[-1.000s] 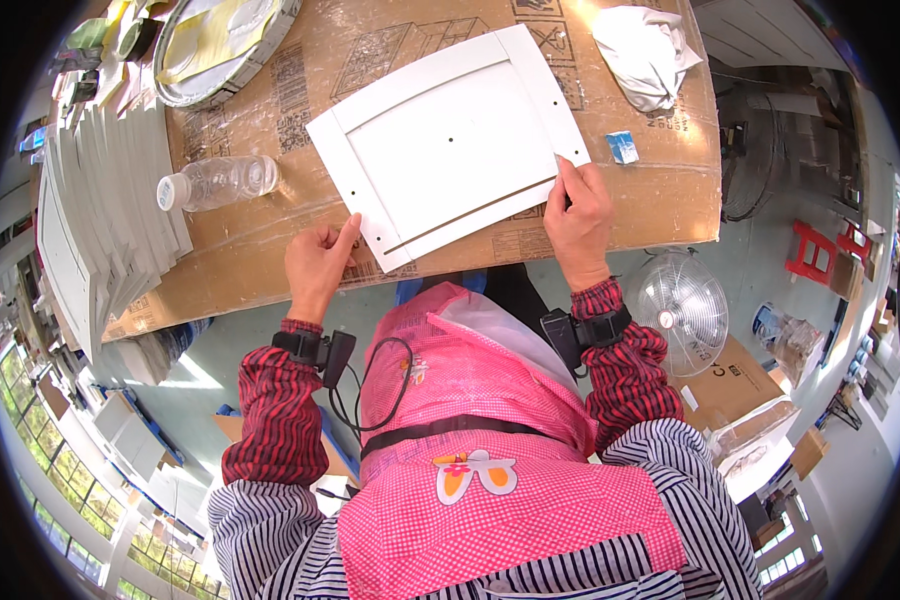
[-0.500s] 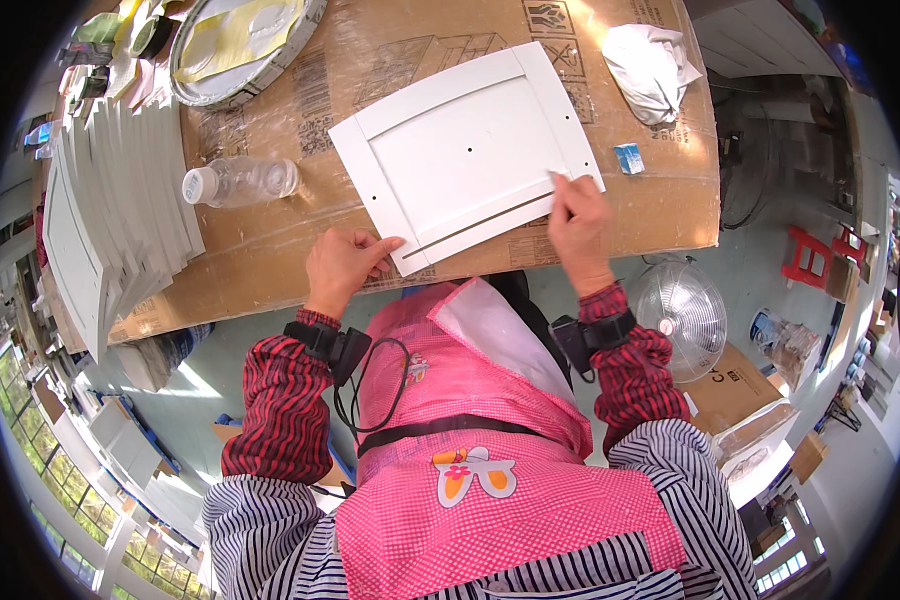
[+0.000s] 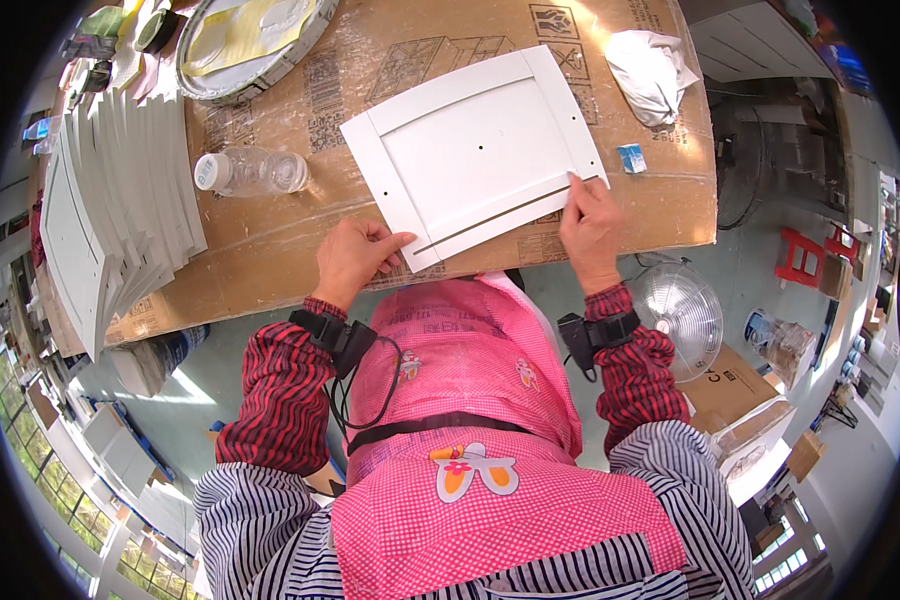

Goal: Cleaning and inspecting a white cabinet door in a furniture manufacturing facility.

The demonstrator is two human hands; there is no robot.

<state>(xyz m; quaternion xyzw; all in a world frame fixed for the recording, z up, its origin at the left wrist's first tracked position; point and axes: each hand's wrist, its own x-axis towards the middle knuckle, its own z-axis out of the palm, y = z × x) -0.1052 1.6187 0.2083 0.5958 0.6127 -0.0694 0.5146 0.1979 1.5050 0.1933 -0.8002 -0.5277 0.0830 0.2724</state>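
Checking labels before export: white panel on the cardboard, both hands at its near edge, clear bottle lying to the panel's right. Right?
One fix: the clear bottle lies to the panel's left, not its right, as the head view shows. The rest stands: white panel on the cardboard, left hand and right hand at its near edge.

Clear bottle, white cloth
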